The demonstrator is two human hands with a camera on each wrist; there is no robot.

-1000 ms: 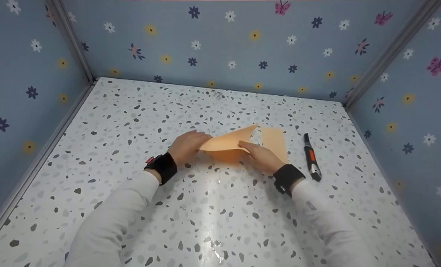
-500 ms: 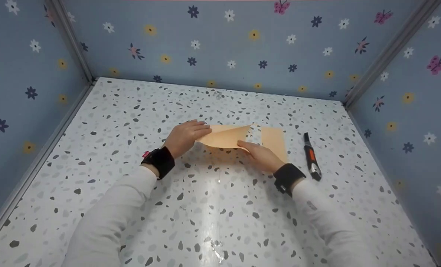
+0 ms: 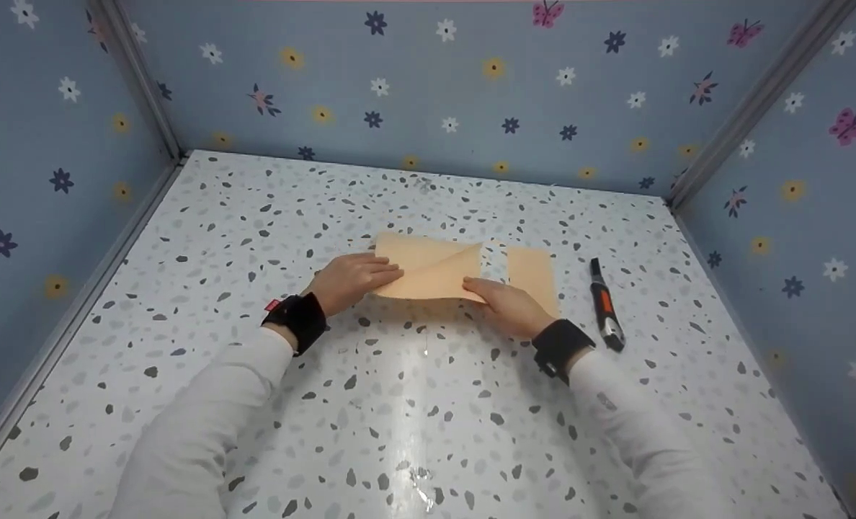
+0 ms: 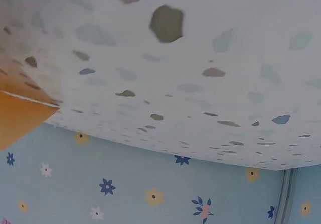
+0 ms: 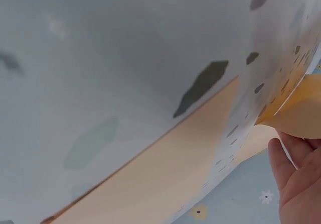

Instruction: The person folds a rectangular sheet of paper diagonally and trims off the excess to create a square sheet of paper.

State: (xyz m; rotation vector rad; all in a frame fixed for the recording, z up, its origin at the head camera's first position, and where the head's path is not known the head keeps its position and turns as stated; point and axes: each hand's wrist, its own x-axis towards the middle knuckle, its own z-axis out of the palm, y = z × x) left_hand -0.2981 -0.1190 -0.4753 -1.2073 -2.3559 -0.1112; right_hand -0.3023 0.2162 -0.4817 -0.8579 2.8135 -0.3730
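Observation:
A light orange sheet of paper (image 3: pixel 428 249) lies on the speckled table, its near side lifted and folding over toward the back. My left hand (image 3: pixel 349 280) holds the left end of that near edge, fingers on top and the thumb hidden. At the right end, my right hand (image 3: pixel 509 303) pinches the near corner, thumb on top. The right wrist view shows part of the right hand (image 5: pixel 301 174) with the raised paper (image 5: pixel 301 111) at its fingertips. In the left wrist view only a paper corner (image 4: pixel 22 118) shows, not the hand.
A narrow strip of the same orange paper (image 3: pixel 532 270) lies flat to the right, partly behind the right hand. Farther right is a black and orange utility knife (image 3: pixel 604 306). Flowered blue panels (image 3: pixel 435 94) wall the table at the back and sides.
The left hand has gone up along the paper's left end, then down and left to its near corner. The sheet now lies flatter, its back part visible. The right hand barely moves.

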